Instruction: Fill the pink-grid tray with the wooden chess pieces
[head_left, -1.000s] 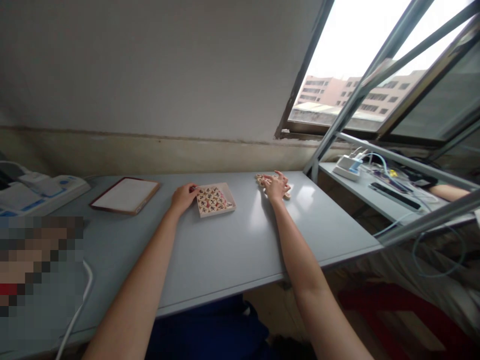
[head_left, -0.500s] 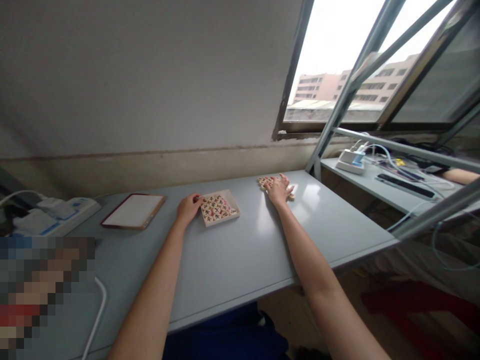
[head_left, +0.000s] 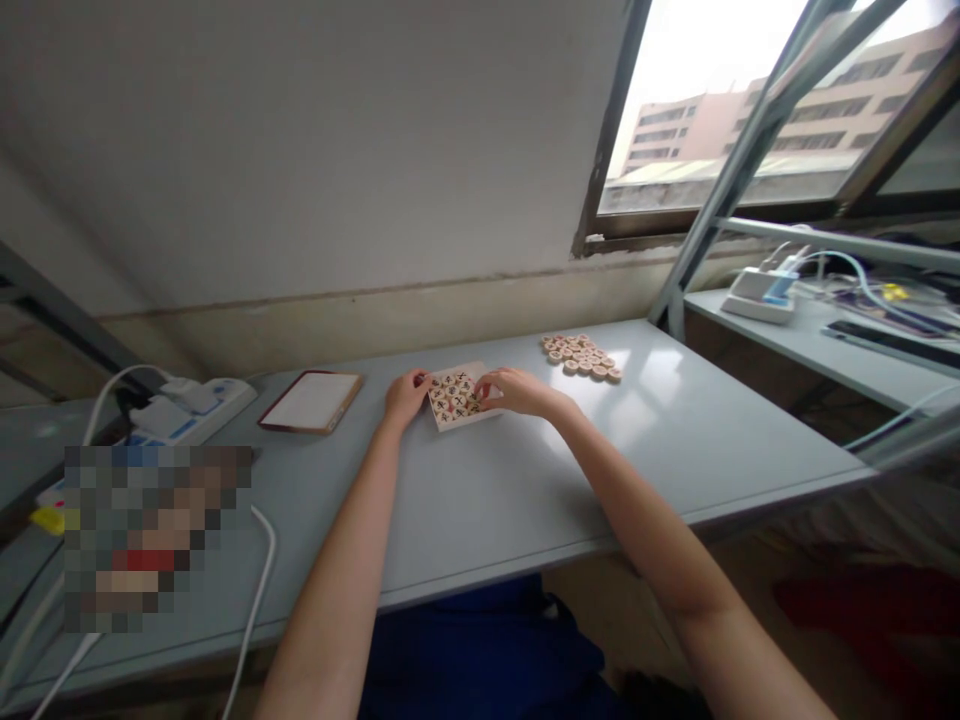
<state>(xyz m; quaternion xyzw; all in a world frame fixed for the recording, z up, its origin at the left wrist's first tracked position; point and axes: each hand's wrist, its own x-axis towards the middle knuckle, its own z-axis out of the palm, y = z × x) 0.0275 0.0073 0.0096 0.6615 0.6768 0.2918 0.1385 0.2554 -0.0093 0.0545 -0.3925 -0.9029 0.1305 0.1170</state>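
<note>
A glossy table (head_left: 517,510) bears round pieces (head_left: 571,367) and a box (head_left: 459,424).

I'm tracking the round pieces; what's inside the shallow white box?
Round pieces with dark characters lie close together inside the box. The right hand covers part of its right side, so whatever lies beneath is hidden.

Daylight from the overexposed window (head_left: 690,75) throws glare near the far right corner of the worktop (head_left: 487,500), the wall (head_left: 300,160) dim.

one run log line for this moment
left hand: at box, left edge | right hand: over box, right side | loose pieces: on table, right of box
</note>
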